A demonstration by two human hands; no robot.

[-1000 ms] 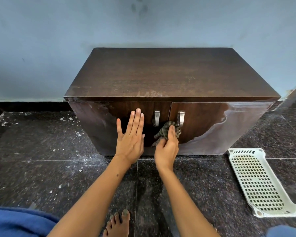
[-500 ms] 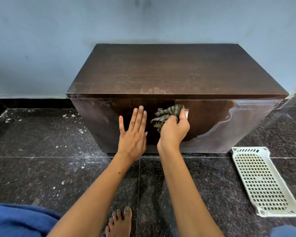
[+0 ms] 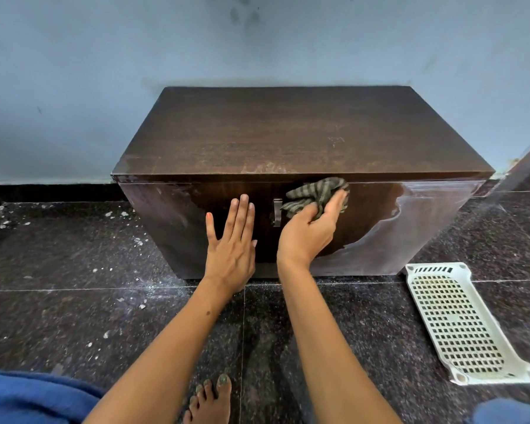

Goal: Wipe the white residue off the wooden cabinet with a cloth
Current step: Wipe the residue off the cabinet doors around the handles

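A low dark wooden cabinet point(image 3: 288, 133) stands against the blue wall. White residue point(image 3: 426, 209) clouds the right side of its front, and a paler patch covers the left side. My right hand point(image 3: 309, 231) presses a crumpled striped grey cloth point(image 3: 315, 194) against the top of the right door, covering the right handle. The left metal handle point(image 3: 277, 212) shows beside it. My left hand point(image 3: 231, 240) lies flat, fingers together, on the left door.
A white perforated plastic tray point(image 3: 459, 325) lies on the dark granite floor point(image 3: 74, 301) at the right. White crumbs are scattered on the floor at the left. My bare foot point(image 3: 210, 399) and blue clothing point(image 3: 28, 399) are at the bottom edge.
My right hand has carried the cloth from below the handles up to the top of the right door and a little to the right. My left hand stays flat on the left door.
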